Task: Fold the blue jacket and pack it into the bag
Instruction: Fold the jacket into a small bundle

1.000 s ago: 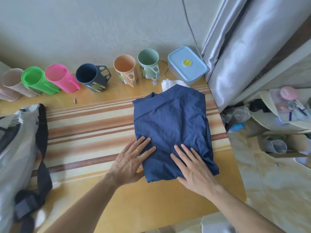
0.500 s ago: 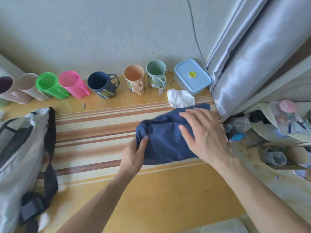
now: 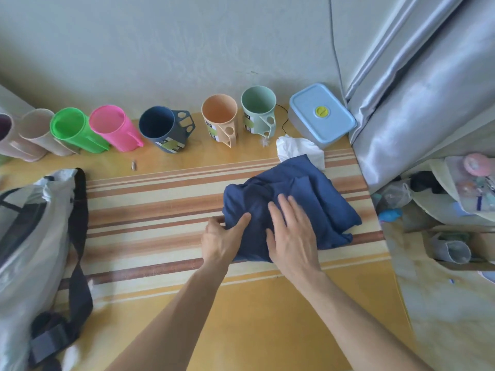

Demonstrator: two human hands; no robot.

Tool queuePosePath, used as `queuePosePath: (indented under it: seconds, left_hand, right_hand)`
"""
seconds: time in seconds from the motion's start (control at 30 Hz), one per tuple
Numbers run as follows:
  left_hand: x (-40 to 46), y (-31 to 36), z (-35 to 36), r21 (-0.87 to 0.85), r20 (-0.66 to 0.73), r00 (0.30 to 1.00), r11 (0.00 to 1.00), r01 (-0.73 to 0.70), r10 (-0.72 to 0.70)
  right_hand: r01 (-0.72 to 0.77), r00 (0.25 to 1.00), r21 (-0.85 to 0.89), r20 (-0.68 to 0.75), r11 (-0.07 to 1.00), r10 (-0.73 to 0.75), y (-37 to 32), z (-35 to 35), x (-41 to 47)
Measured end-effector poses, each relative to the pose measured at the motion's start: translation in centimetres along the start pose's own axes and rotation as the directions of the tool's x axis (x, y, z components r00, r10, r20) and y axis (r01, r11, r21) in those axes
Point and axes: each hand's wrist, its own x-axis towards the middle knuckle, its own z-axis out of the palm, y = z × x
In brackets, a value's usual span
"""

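A dark blue fabric jacket [image 3: 292, 202], folded into a compact but uneven bundle, is shown on the striped yellow-and-brown tabletop [image 3: 150, 210], toward three o'clock of the table's centre. The left hand [image 3: 223, 241] is seen pinching the bundle's near left corner, thumb on top and fingers tucked beneath; the right hand [image 3: 292, 234] is laid flat and open on the cloth, grasping nothing. The fold is judged best finished by pressing air out toward the loose edge at four o'clock, squaring the corners, and lifting with support from below so the layers are not shed. A white plastic bag with dark navy straps [image 3: 34, 236] lies at nine o'clock, well apart from the jacket; its contents cannot be made out. Along twelve o'clock, a row of plastic cups is arranged, among them a green tumbler [image 3: 72, 129], a pink tumbler [image 3: 112, 129] and a navy handled mug [image 3: 163, 132], all apparently empty. A lidded pale blue food box [image 3: 321, 113] is kept shut, contents hidden.
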Motion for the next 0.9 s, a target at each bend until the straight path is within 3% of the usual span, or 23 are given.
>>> queuePosePath:
  seconds: [0.07,0.17,0.23,0.27,0.3,0.33,0.37,0.4,0.47,0.5,0.57,0.63,0.67,0.73,0.83,0.9]
  left_hand:
    - [0.2,0.3,-0.1,-0.063,0.015,1.000,0.998,0.004,-0.003]
    - [-0.6,1.1,-0.1,-0.147,0.021,0.997,0.987,-0.065,0.069]
    - [-1.9,2.2,0.4,-0.172,0.034,0.987,0.974,-0.148,0.156]
    - [-2.6,2.8,0.9,-0.163,0.046,0.976,0.966,-0.202,0.212]
    - [-3.2,3.5,1.7,-0.162,0.068,0.960,0.952,-0.259,0.273]
    - [-3.8,4.2,2.8,-0.189,0.118,0.938,0.934,-0.302,0.327]
    - [-4.6,4.9,4.0,-0.244,0.202,0.905,0.914,-0.323,0.374]
    - [-5.1,5.4,5.1,-0.315,0.290,0.861,0.891,-0.327,0.419]
    - [-5.7,5.8,7.1,-0.402,0.381,0.752,0.829,-0.389,0.538]
    - [-5.5,5.5,7.7,-0.374,0.365,0.690,0.778,-0.505,0.624]
    - [-4.7,4.7,9.0,-0.207,0.317,0.530,0.603,-0.770,0.786]
    - [-3.5,3.7,10.5,0.112,0.343,0.356,0.338,-0.934,0.870]
    - [-3.0,3.4,11.2,0.260,0.375,0.335,0.249,-0.933,0.864]
    - [-2.4,3.1,12.4,0.444,0.435,0.369,0.161,-0.882,0.822]
    - [-0.7,2.5,13.9,0.516,0.510,0.400,0.101,-0.851,0.762]
    - [0.3,1.9,15.0,0.526,0.533,0.410,0.090,-0.846,0.740]
  right_hand:
    - [0.028,1.000,0.039,-0.010,0.999,-0.028,-1.0,-0.2,-1.0]
    - [0.007,0.993,0.085,0.116,0.996,-0.017,-0.6,0.6,-1.1]
    - [-0.183,0.964,0.394,0.251,0.901,0.086,0.2,-0.9,0.3]
    - [-0.345,0.926,0.594,0.344,0.727,0.159,0.5,-2.6,0.9]
    - [-0.493,0.867,0.748,0.462,0.444,0.186,0.8,-4.4,1.2]
    - [-0.542,0.838,0.821,0.513,0.180,0.185,1.4,-5.6,1.2]
    - [-0.514,0.843,0.857,0.501,0.020,0.196,2.3,-6.7,1.0]
    - [-0.478,0.856,0.878,0.464,0.006,0.227,3.2,-7.5,0.9]
    - [-0.446,0.853,0.869,0.339,0.215,0.396,5.6,-7.7,0.2]
    - [-0.453,0.833,0.834,0.270,0.315,0.483,7.2,-7.3,0.0]
    - [-0.458,0.817,0.716,0.106,0.527,0.567,9.8,-6.6,-0.1]
    - [-0.401,0.864,0.455,-0.100,0.795,0.494,11.8,-5.4,-0.1]
    - [-0.348,0.898,0.291,-0.169,0.891,0.406,12.4,-4.7,0.0]
    - [-0.265,0.948,0.050,-0.170,0.963,0.270,13.1,-3.2,0.1]
    - [-0.259,0.965,-0.023,0.042,0.966,0.260,13.9,-1.3,0.1]
    - [-0.255,0.964,-0.047,0.070,0.966,0.258,14.5,0.2,0.0]
